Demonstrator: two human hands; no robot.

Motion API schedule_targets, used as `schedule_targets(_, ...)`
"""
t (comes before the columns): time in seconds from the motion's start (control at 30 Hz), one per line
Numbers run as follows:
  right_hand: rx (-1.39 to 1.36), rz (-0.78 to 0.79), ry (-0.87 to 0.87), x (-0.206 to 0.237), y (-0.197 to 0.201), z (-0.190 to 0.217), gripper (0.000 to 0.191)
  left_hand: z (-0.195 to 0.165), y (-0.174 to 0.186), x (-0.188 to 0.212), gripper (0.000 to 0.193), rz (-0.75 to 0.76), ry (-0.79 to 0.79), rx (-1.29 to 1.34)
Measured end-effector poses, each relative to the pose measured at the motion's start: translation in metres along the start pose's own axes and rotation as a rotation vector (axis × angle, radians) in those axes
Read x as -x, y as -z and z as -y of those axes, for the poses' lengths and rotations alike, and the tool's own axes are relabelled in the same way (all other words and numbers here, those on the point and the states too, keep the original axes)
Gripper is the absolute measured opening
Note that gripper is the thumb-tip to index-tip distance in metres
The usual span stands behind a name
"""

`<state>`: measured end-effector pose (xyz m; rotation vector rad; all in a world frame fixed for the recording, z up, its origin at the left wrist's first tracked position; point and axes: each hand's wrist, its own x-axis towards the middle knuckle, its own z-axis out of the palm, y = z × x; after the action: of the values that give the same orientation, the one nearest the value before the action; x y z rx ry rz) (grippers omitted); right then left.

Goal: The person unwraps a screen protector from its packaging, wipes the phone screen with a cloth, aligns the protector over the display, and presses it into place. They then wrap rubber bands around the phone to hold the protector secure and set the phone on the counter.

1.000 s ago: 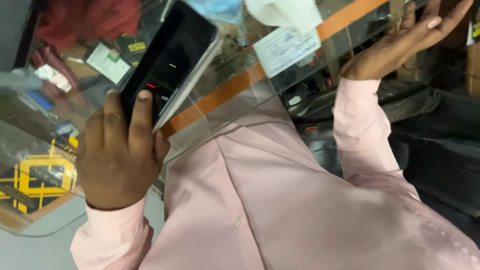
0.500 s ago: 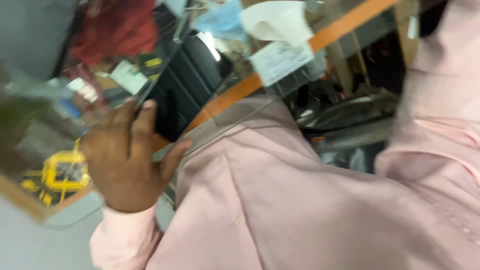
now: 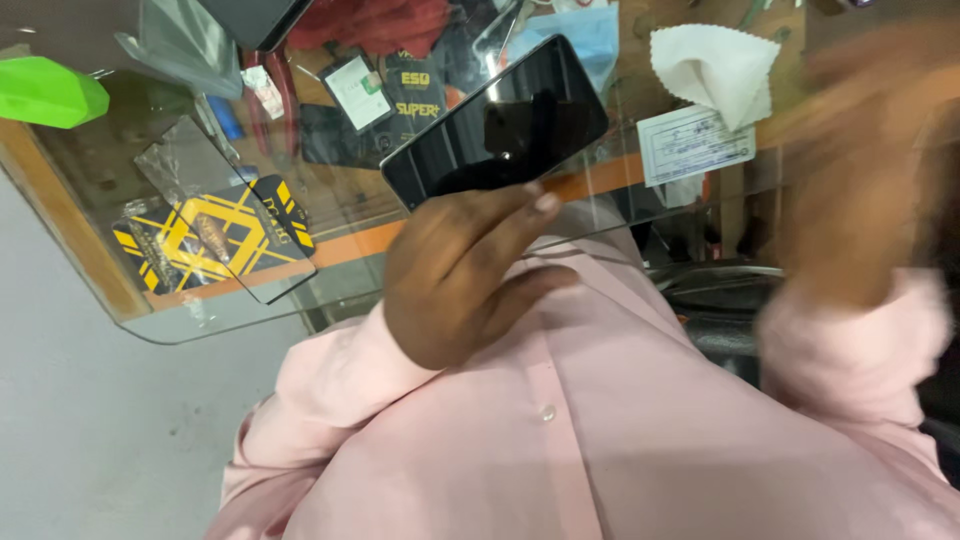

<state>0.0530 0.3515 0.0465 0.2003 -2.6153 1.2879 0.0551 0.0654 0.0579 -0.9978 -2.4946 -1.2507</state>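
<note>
- Pinching one dark phone (image 3: 495, 125) by its lower long edge, my left hand (image 3: 460, 275) is gripping it with fingertips (image 3: 540, 203) pressed against the glass face.
- I am holding a single phone; one white cloth (image 3: 715, 68) and one paper slip (image 3: 693, 143) are lying on the glass counter (image 3: 240, 310) beyond it.
- That phone is sitting just above my left hand, over the counter.
- Its long axis is running from lower left to upper right, screen facing up at me.
- I am raising my right hand (image 3: 860, 170), too blurred to tell whether it is spread or closed.
</note>
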Motion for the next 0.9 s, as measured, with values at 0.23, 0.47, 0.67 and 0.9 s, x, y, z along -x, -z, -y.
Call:
schedule_targets(0.23,-0.702,0.767,0.009,0.045,-0.046,0.001,0.012,0.006,-0.015,0.017,0.023,-0.013,0.044,0.144)
schedule_targets(0.47,-0.767,0.554,-0.116,0.028,-0.011,0.016,0.028,0.017,0.005,0.030,0.019,0.033,0.012,-0.050)
schedule_targets(0.67,-0.473,0.619,-0.333,0.043,-0.048,0.019,0.037,0.006,0.004,0.028,0.020,0.053,-0.099,-0.055)
schedule_targets(0.9,-0.962,0.736,0.109,0.028,-0.022,-0.011,0.033,0.010,-0.013,0.026,0.019,0.021,0.110,0.046)
